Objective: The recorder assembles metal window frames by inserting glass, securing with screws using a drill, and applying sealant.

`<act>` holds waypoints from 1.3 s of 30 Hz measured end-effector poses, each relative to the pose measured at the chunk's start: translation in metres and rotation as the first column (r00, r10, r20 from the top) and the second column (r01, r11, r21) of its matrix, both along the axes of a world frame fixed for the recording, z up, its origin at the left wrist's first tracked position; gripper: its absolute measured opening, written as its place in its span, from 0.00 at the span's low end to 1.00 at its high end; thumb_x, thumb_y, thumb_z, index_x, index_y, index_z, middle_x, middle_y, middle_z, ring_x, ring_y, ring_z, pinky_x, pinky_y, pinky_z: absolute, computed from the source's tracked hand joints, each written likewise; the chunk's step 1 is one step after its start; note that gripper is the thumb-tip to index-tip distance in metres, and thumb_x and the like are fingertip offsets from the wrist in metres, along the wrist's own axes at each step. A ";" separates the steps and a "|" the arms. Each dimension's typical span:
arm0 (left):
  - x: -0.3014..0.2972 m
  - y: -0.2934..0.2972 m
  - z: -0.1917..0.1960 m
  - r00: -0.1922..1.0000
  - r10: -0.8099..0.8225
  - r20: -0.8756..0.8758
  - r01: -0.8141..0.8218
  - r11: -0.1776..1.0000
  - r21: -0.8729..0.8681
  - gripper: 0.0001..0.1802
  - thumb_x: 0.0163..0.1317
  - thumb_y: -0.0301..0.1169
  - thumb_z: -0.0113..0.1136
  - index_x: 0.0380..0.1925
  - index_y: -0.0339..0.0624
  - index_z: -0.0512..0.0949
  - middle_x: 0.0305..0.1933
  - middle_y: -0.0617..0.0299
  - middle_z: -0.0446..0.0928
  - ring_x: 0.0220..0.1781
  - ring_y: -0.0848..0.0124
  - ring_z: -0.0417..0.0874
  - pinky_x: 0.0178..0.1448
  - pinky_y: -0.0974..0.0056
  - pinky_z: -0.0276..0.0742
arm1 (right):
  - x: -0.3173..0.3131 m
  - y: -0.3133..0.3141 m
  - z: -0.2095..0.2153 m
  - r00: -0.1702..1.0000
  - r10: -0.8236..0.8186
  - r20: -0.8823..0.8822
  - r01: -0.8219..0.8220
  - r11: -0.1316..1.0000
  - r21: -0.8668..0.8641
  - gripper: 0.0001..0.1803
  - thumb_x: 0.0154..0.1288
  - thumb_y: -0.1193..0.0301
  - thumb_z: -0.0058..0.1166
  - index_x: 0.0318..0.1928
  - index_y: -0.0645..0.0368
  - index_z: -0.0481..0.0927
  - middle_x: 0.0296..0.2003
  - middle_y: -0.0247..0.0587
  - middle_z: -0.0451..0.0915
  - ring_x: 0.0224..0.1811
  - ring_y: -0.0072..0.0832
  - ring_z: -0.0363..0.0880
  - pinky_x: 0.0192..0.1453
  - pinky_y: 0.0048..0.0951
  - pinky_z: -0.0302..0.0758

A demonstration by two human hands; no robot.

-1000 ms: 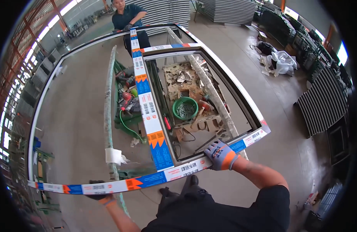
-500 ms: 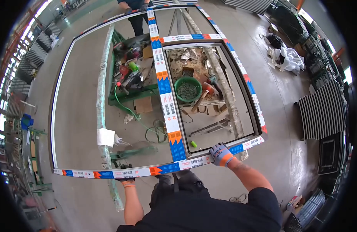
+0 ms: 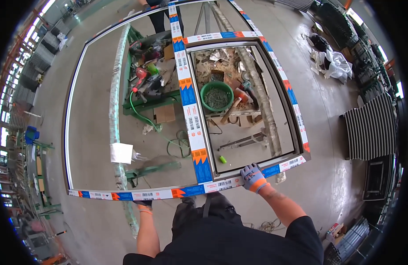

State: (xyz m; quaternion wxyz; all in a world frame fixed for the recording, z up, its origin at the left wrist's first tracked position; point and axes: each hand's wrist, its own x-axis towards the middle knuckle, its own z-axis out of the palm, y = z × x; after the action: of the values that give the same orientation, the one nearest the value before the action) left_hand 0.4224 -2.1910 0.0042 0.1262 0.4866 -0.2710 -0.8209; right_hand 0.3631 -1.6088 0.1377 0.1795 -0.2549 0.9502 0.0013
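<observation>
A large window frame [image 3: 196,137], covered in white, blue and orange protective tape, lies flat in front of me. My right hand [image 3: 253,177], in a grey glove with an orange cuff, is closed over its near rail, right of the middle bar. Below the same rail, farther left, is my left hand [image 3: 144,203] in a dark glove; it grips the rail from beneath, its fingers mostly hidden. A smaller dark inner sash [image 3: 297,132] sits in the frame's right part. At the far rail stands a co-worker [image 3: 158,20] in dark clothes, a gloved hand near it.
Two wrapped support bars [image 3: 117,97] [image 3: 266,106] run beneath the frame. Seen through it are a green bowl of screws [image 3: 216,96], power tools [image 3: 141,76], a green hose [image 3: 135,108] and a bench. Plastic bags [image 3: 335,65] and stacked profiles [image 3: 371,126] stand at right.
The frame has shifted slightly right and turned a little, its near left corner moving right and up. Both hands stay at its near rail; my left fingers no longer show above it.
</observation>
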 end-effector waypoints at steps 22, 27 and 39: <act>-0.056 0.043 0.087 0.754 -0.306 0.581 0.448 -0.408 -0.795 0.14 0.59 0.29 0.60 0.45 0.39 0.77 0.48 0.48 0.76 0.53 0.48 0.75 0.61 0.49 0.69 | -0.047 -0.062 0.050 0.892 -0.451 -0.018 0.436 0.871 -0.225 0.36 0.59 0.51 0.63 0.62 0.59 0.71 0.54 0.51 0.76 0.59 0.47 0.72 0.64 0.43 0.68; -0.062 0.048 0.091 0.705 -0.337 0.624 0.450 -0.468 -0.761 0.16 0.57 0.30 0.59 0.46 0.40 0.77 0.48 0.48 0.76 0.53 0.47 0.74 0.62 0.47 0.67 | -0.134 -0.033 -0.060 0.825 -0.564 0.036 0.533 0.756 -0.379 0.22 0.66 0.60 0.58 0.54 0.61 0.78 0.43 0.53 0.82 0.47 0.49 0.79 0.55 0.41 0.74; -0.071 0.053 0.087 0.710 -0.135 0.691 0.528 -0.547 -0.650 0.09 0.60 0.28 0.56 0.40 0.40 0.78 0.42 0.52 0.79 0.47 0.51 0.76 0.57 0.50 0.69 | -0.350 -0.152 -0.247 0.209 0.351 0.913 0.940 -0.330 -0.088 0.16 0.72 0.64 0.52 0.53 0.59 0.80 0.45 0.41 0.84 0.43 0.31 0.83 0.49 0.34 0.80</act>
State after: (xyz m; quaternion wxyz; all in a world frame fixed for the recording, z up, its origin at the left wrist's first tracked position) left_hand 0.3517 -2.1385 0.0915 0.1192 0.1255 -0.9740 -0.1461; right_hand 0.0130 -1.7605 -0.1091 0.3260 0.1900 0.3553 -0.8552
